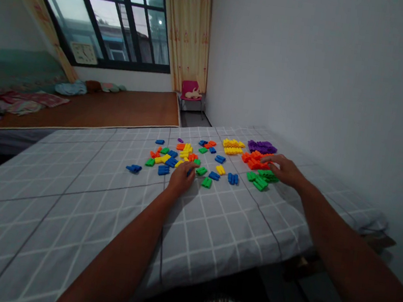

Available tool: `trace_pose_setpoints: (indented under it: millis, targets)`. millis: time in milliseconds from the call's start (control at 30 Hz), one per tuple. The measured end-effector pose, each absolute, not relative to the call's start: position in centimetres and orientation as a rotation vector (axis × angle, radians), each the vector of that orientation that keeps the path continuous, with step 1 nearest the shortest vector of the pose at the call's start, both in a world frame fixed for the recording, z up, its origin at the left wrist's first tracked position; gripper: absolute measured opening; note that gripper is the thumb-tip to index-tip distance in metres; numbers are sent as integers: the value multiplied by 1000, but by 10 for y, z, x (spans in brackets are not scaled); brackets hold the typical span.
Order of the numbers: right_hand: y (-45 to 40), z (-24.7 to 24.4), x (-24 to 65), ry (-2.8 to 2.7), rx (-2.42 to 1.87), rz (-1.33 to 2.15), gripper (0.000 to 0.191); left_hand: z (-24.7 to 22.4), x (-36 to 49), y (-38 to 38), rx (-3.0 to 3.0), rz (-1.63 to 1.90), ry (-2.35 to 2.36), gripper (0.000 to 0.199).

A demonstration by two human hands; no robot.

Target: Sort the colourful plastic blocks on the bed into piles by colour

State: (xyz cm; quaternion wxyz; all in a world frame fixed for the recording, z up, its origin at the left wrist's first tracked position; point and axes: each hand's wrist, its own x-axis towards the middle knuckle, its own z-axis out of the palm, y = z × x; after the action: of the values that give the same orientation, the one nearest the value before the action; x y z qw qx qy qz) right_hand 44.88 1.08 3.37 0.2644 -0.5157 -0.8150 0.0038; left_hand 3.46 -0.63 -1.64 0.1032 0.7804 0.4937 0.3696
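My left hand (pixel 182 178) is low over the scattered plastic building blocks, its fingers curled together. Whatever they hold, if anything, is hidden; a green block (pixel 197 162) lies right by the fingertips. Another green block (pixel 201 171) sits just to the right of that hand, and a blue block (pixel 164 170) to its left. My right hand (pixel 285 171) reaches over a group of orange blocks (pixel 254 161), thumb and fingers apart, fingertips at its right edge. Below that hand is a group of green blocks (pixel 261 179). Yellow blocks (pixel 233 147) and purple blocks (pixel 262 147) are grouped farther back.
A grey checked cloth (pixel 103 217) covers the table. The wall (pixel 328 63) runs along the right side. Beyond the table are a low bed (pixel 129 104), a pink chair (pixel 190 88) with a soft toy, a window, curtains and a square clock (pixel 84 53).
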Motion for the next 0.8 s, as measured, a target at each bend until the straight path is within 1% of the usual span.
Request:
trace_pose_setpoints:
  millis: [200, 367, 500, 600, 700, 800]
  targets:
    - [11, 37, 439, -2268, -1686, -1, 28, -23, 24, -4, 2270, 1032, 1505, 32]
    - [-12, 38, 432, -2239, -1658, 36, 23, -22, 28, -7, 2304, 924, 1505, 38]
    - [-26, 50, 430, -2240, -1616, 20, 22, -18, 28, -8, 2253, 1021, 1537, 38]
    - [-28, 59, 422, -2246, -1591, 10, 25, -16, 26, -6, 2183, 1107, 1600, 39]
    - [-23, 57, 385, -2264, -1541, 21, 24, -16, 24, -1, 2109, 1129, 1665, 42]
    - [-14, 44, 319, -2424, -1430, 122, 24, -19, 20, 3, 2087, 1083, 1718, 41]
